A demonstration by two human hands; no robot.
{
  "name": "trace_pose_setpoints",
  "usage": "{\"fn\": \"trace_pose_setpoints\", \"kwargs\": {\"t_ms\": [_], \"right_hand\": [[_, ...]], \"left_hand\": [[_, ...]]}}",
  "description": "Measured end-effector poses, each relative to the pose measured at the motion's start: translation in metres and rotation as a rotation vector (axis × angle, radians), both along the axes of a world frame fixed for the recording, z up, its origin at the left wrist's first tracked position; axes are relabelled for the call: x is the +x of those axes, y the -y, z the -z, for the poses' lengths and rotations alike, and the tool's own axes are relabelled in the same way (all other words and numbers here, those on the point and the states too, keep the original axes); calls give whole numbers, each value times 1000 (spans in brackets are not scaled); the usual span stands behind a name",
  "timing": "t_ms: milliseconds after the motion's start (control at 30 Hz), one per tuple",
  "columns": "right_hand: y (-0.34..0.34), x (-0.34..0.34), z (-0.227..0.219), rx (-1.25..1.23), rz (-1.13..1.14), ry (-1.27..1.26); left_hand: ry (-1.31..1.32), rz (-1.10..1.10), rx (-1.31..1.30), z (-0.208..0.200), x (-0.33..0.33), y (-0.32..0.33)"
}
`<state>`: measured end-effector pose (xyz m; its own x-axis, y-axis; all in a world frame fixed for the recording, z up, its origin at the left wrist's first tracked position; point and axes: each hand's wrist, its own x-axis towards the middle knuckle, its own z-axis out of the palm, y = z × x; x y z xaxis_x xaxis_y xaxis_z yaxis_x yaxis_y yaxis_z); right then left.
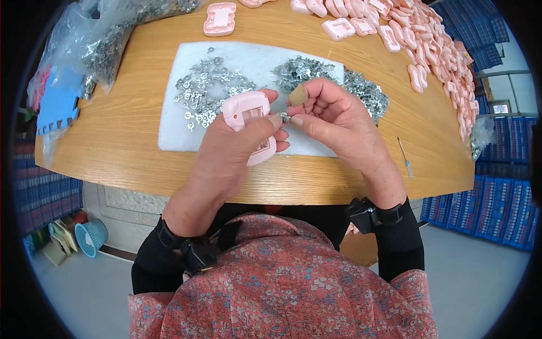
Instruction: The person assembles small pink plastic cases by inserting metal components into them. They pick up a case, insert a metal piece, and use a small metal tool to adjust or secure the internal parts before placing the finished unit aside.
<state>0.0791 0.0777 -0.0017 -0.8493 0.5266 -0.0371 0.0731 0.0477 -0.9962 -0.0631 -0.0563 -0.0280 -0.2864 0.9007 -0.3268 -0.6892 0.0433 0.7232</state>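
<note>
My left hand (234,138) is closed around a pink plastic casing (241,106), whose open compartment faces up. At the casing's right edge, my left thumb meets a small metal contact piece (283,117). My right hand (344,121) pinches that piece between thumb and fingers; a tan covering (297,95) sits on one fingertip. Both hands are over a white foam sheet (169,133). Loose metal contacts (197,90) lie scattered on its left part, and a denser heap of metal parts (305,70) lies behind my right hand.
A large pile of pink casings (429,51) covers the table's right rear. One casing (219,19) lies alone beyond the foam. A screwdriver (405,158) rests right of my hand. Plastic bags of metal parts (107,51) and a blue foam mat (59,99) occupy the left edge.
</note>
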Motion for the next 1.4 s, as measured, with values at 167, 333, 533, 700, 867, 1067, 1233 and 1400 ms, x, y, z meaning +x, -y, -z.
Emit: {"fn": "trace_pose_setpoints", "kwargs": {"t_ms": [167, 333, 533, 700, 867, 1067, 1233, 1400], "right_hand": [[0, 2, 0, 136, 34, 75], [3, 3, 2, 241, 65, 85], [3, 5, 4, 265, 51, 39], [8, 7, -12, 324, 35, 122], [7, 6, -2, 350, 69, 7], [5, 9, 7, 293, 101, -74], [7, 9, 8, 391, 173, -59], [16, 8, -7, 717, 178, 71]], "left_hand": [[-33, 3, -8, -4, 2, -2], [-91, 25, 15, -2, 1, -6], [-41, 22, 28, -5, 4, -8], [-41, 25, 23, -5, 5, -11], [-37, 48, 46, -6, 5, -12], [-14, 52, 39, -6, 5, -13], [-17, 5, 54, -6, 8, -13], [-142, 11, 79, -2, 9, -13]]}}
